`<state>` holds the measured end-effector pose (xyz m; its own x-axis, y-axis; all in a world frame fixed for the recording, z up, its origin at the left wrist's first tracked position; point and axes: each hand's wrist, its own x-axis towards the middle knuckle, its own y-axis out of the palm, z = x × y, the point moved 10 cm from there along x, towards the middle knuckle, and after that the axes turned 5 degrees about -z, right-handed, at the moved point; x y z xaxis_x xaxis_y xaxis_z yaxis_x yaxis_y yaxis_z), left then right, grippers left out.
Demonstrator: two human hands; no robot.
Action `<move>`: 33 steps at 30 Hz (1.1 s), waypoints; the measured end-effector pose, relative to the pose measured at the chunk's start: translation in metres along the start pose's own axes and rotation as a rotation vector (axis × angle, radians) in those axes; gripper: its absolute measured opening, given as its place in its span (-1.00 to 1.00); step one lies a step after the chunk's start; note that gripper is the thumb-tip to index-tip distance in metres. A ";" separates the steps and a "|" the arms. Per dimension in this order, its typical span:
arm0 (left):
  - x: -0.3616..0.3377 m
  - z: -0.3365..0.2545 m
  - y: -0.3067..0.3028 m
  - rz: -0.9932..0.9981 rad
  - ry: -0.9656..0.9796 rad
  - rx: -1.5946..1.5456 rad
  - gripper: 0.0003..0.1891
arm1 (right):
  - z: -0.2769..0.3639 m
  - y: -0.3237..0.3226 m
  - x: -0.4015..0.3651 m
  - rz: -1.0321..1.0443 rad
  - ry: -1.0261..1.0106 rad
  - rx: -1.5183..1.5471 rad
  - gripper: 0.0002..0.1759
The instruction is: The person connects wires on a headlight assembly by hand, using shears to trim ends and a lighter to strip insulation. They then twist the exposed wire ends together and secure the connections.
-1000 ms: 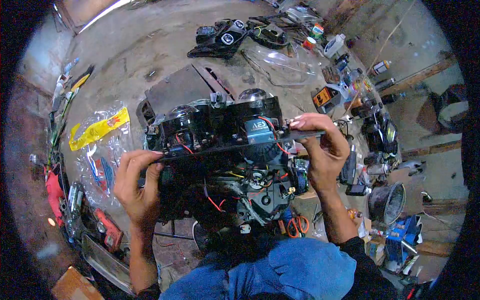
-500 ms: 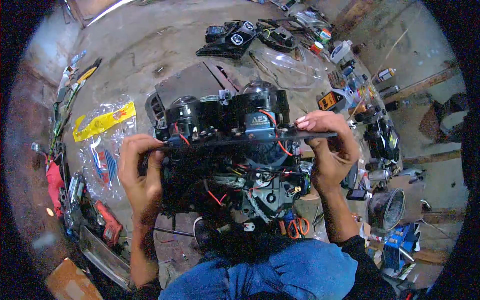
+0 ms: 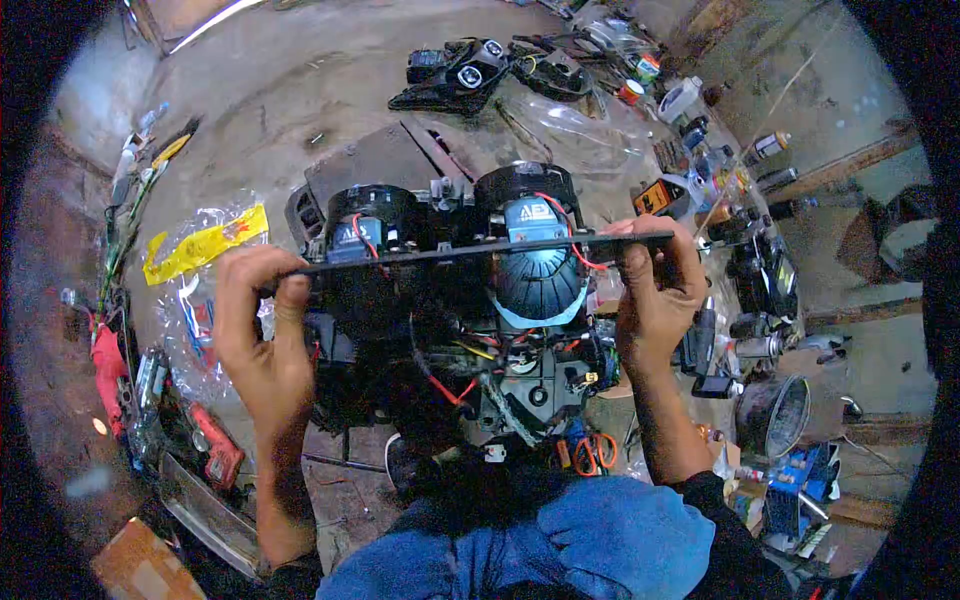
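Note:
A thin black plate point(image 3: 450, 253) is held edge-on in front of me, carrying two round black projector units, the left one point(image 3: 372, 215) and the right one point(image 3: 525, 195), with blue AES labels and red wires. My left hand point(image 3: 265, 310) pinches its left end between thumb and fingers. At the right end, my right hand point(image 3: 655, 285) grips it the same way. Beneath the plate, closer to my body, lies a black housing point(image 3: 540, 385) with red and yellow wires, partly hidden in shadow.
Yellow tape in clear plastic point(image 3: 210, 240) and a red tool point(image 3: 215, 447) lie to the left. Black lamp parts point(image 3: 455, 75) are at the top. Bottles, a metal cylinder point(image 3: 775, 415), orange-handled scissors point(image 3: 597, 455) and a blue box point(image 3: 795, 500) are to the right.
The plate has tilted, its face turning and its right end rising, so the projector domes no longer show and a ribbed part below shows more. Both hands still hold it.

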<state>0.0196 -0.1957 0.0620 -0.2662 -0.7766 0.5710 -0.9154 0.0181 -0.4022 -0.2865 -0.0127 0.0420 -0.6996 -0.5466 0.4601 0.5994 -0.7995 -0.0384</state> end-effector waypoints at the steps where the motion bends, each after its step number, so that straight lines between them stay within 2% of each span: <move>1: 0.001 0.001 -0.002 -0.010 -0.017 -0.006 -0.92 | -0.003 -0.001 -0.001 -0.023 0.047 0.001 -0.75; 6: 0.001 -0.006 0.010 0.059 -0.007 0.029 -0.89 | -0.020 -0.008 -0.010 -0.094 0.253 0.034 -0.71; 12: 0.003 -0.002 0.018 0.095 -0.047 0.001 -0.90 | -0.024 -0.016 -0.021 -0.120 0.285 -0.034 -0.70; 15: 0.002 -0.002 0.021 0.113 -0.042 0.009 -0.89 | -0.025 -0.009 -0.022 -0.055 0.359 0.049 -0.71; 16: 0.002 -0.002 0.022 0.122 -0.040 0.010 -0.88 | -0.026 -0.006 -0.023 -0.070 0.342 0.105 -0.74; 20: 0.002 -0.010 0.028 0.176 0.055 0.110 -0.82 | -0.041 -0.016 -0.032 -0.070 0.378 -0.027 -0.75; 28: 0.005 -0.005 0.031 0.219 0.063 0.142 -0.77 | -0.044 -0.013 -0.032 -0.016 0.386 -0.068 -0.76; 31: 0.005 -0.005 0.030 0.227 0.063 0.181 -0.74 | -0.043 -0.009 -0.028 -0.035 0.315 0.021 -0.77; 33: 0.003 -0.006 0.029 0.221 0.059 0.221 -0.71 | -0.046 -0.008 -0.030 -0.023 0.361 0.029 -0.77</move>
<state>-0.0096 -0.1934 0.0565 -0.4742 -0.7309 0.4908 -0.7475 0.0398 -0.6630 -0.2879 -0.0012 -0.0123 -0.8022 -0.5855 0.1173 0.5891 -0.8080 -0.0043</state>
